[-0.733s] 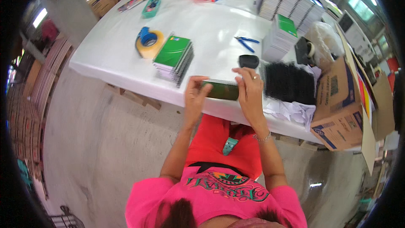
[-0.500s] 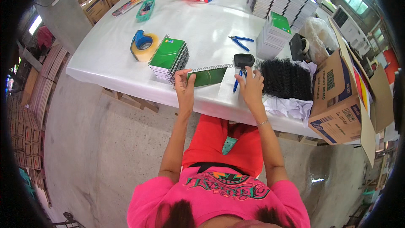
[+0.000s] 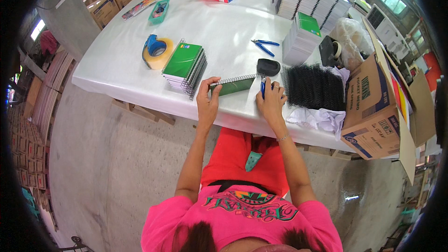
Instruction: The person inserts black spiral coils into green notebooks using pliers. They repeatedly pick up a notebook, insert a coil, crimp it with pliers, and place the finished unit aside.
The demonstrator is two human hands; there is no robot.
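Observation:
My left hand [image 3: 208, 100] is closed on the left end of a green-covered notebook [image 3: 235, 87], which lies near the table's front edge. A dark spiral wire [image 3: 233, 80] runs along the notebook's far side. At the notebook's right end, my right hand [image 3: 271, 102] is wrapped round a pair of blue-handled pliers [image 3: 262, 87]; their jaws are hard to make out. Just beyond that hand sits a black rounded object [image 3: 268, 67]. A pile of black spiral coils [image 3: 312, 86] lies to its right, on white crumpled cloth or paper [image 3: 315, 117].
A stack of green spiral notebooks [image 3: 184, 60] and a tape dispenser [image 3: 157, 52] stand at left. Blue-handled cutters [image 3: 266, 46] lie farther back. Tall notebook stacks [image 3: 301, 39] stand at right, near an open cardboard box [image 3: 373, 107]. A teal basket [image 3: 159, 11] sits farther off.
My right hand has come nearer and slightly left from beside the black object, and has closed on the blue-handled pliers. My left hand keeps its hold on the notebook.

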